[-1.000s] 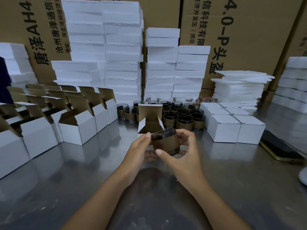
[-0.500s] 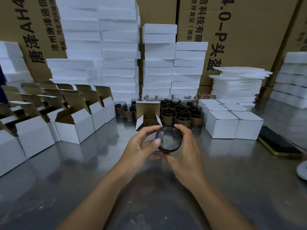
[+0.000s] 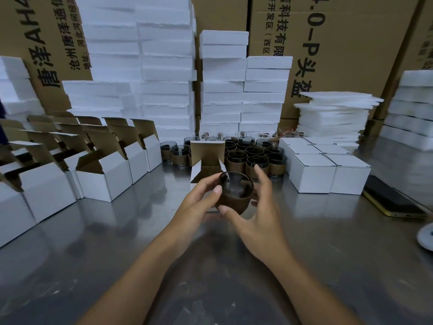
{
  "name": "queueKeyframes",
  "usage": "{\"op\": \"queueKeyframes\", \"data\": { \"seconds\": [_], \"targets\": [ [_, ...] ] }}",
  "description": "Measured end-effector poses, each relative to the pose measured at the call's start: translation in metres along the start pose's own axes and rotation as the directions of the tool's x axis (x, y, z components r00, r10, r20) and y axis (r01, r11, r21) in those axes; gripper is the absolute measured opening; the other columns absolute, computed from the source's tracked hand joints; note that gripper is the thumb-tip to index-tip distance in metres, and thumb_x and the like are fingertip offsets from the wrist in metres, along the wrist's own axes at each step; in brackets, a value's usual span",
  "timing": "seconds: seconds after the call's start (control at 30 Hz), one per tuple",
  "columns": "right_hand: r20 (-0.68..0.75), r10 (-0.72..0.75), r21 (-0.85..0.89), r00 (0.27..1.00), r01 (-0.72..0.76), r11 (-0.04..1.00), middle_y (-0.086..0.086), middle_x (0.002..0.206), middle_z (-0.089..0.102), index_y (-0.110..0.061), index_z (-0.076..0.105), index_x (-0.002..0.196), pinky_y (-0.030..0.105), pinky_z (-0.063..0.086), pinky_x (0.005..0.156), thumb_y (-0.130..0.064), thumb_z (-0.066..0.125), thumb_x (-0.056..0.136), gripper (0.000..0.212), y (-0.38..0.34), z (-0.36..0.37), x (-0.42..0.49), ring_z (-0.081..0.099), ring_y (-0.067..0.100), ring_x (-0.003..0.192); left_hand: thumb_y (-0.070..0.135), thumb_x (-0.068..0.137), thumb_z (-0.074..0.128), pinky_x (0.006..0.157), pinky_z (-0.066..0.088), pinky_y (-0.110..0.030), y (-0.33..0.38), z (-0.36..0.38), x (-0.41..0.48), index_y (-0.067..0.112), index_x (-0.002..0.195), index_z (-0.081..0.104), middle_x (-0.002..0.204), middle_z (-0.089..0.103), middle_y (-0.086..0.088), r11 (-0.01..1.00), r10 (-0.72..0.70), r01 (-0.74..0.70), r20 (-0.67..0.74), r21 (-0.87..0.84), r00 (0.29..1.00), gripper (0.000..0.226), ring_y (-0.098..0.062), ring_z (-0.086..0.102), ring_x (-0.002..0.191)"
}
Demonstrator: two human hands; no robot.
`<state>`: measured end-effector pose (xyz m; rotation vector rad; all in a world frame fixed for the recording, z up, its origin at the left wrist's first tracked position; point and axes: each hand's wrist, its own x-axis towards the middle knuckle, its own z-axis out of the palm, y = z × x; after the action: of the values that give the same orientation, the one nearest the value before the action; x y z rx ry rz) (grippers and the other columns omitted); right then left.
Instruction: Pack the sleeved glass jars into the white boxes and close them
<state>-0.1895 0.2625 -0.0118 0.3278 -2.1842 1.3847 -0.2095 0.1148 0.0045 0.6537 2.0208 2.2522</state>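
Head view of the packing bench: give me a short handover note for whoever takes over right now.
Left hand and right hand: both hold one sleeved jar, tilted, above the table.
Nearest box stands open just behind it, lid up.
Done: closed boxes grouped at right.
Left: box this jar, close it, then pack the waiting jars into the open boxes at left.

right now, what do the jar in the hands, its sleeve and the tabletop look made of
jar: smoky glass, glossy, see-through with glints. sleeve: brown card or kraft paper, matte, probably. tabletop: likely stainless steel, dull sheen, blurry reflections of the white boxes.
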Motion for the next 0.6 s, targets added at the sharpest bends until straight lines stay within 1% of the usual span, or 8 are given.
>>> {"op": "queueKeyframes", "data": {
  "seconds": [0.07,0.17,0.23,0.3,0.37,0.43,0.47,0.6],
  "targets": [
    [0.003,0.048,0.062,0.999,-0.048,0.997,-0.018,0.124,0.052,-0.048,0.028,0.133,0.014,0.039,0.092,-0.049,0.071,0.073,0.074,-0.001,0.001,0.001,0.047,-0.005,0.115,0.045,0.082,0.050,0.084,0.054,-0.033,-0.001,0.000,0.001,0.030,0.128,0.052,0.121,0.064,-0.001,1.000,-0.014,0.014,-0.003,-0.016,1.000,0.048,-0.017,0.062,0.109],
    [-0.024,0.088,0.184,0.996,-0.083,0.979,-0.019,0.107,0.061,-0.047,0.045,0.112,0.012,0.045,0.076,-0.058,0.066,0.074,0.045,-0.004,0.003,0.005,0.058,-0.005,0.096,0.046,0.078,0.051,0.079,0.053,-0.031,-0.002,0.000,0.002,0.026,0.125,0.054,0.109,0.069,-0.004,1.000,-0.017,0.017,-0.013,-0.009,1.000,0.051,-0.020,0.067,0.094],
    [-0.032,0.120,0.267,0.992,-0.107,0.958,-0.017,0.098,0.065,-0.042,0.050,0.110,0.010,0.045,0.070,-0.062,0.061,0.071,0.045,-0.005,0.003,0.007,0.061,-0.005,0.088,0.046,0.074,0.055,0.070,0.053,-0.025,-0.004,0.001,0.003,0.023,0.122,0.055,0.089,0.070,-0.004,1.000,-0.023,0.023,-0.023,-0.003,0.999,0.053,-0.017,0.066,0.076],
    [-0.032,0.161,0.318,0.986,-0.143,0.937,-0.016,0.097,0.066,-0.035,0.053,0.113,0.011,0.045,0.072,-0.063,0.055,0.066,0.054,-0.005,0.003,0.009,0.062,-0.007,0.088,0.048,0.073,0.055,0.066,0.053,-0.024,-0.005,0.001,0.004,0.022,0.121,0.054,0.079,0.068,-0.004,1.000,-0.026,0.026,-0.024,0.016,0.999,0.054,-0.015,0.064,0.069],
    [-0.017,0.228,0.330,0.973,-0.210,0.920,-0.017,0.099,0.065,-0.031,0.056,0.115,0.016,0.045,0.077,-0.064,0.051,0.068,0.058,-0.004,0.002,0.011,0.061,-0.008,0.089,0.052,0.076,0.050,0.066,0.052,-0.025,-0.007,0.001,0.005,0.028,0.118,0.057,0.082,0.069,0.001,0.999,-0.016,0.017,-0.010,0.027,1.000,0.048,-0.014,0.064,0.070],
    [0.017,0.312,0.340,0.950,-0.299,0.892,-0.014,0.098,0.066,-0.031,0.059,0.109,0.023,0.047,0.076,-0.059,0.048,0.080,0.041,-0.004,0.000,0.013,0.062,-0.003,0.089,0.055,0.078,0.045,0.066,0.051,-0.025,-0.008,0.001,0.005,0.037,0.110,0.061,0.083,0.068,0.007,1.000,-0.009,0.010,-0.011,0.020,1.000,0.039,-0.013,0.064,0.070],
    [0.036,0.352,0.348,0.935,-0.342,0.873,-0.010,0.098,0.067,-0.030,0.060,0.107,0.025,0.048,0.073,-0.056,0.047,0.085,0.036,-0.004,-0.001,0.014,0.064,0.002,0.089,0.056,0.078,0.044,0.066,0.051,-0.025,-0.008,0.001,0.005,0.039,0.107,0.062,0.084,0.067,0.007,1.000,-0.011,0.011,-0.015,0.023,1.000,0.038,-0.013,0.064,0.070],
    [0.074,0.460,0.354,0.885,-0.455,0.817,-0.005,0.091,0.070,-0.029,0.063,0.095,0.023,0.043,0.057,-0.059,0.039,0.090,0.039,-0.005,-0.002,0.017,0.064,0.012,0.080,0.057,0.079,0.040,0.066,0.052,-0.023,-0.007,0.001,0.005,0.039,0.107,0.059,0.085,0.062,0.000,0.998,-0.017,0.018,-0.010,0.059,1.000,0.039,-0.012,0.065,0.071]
  ]
}}
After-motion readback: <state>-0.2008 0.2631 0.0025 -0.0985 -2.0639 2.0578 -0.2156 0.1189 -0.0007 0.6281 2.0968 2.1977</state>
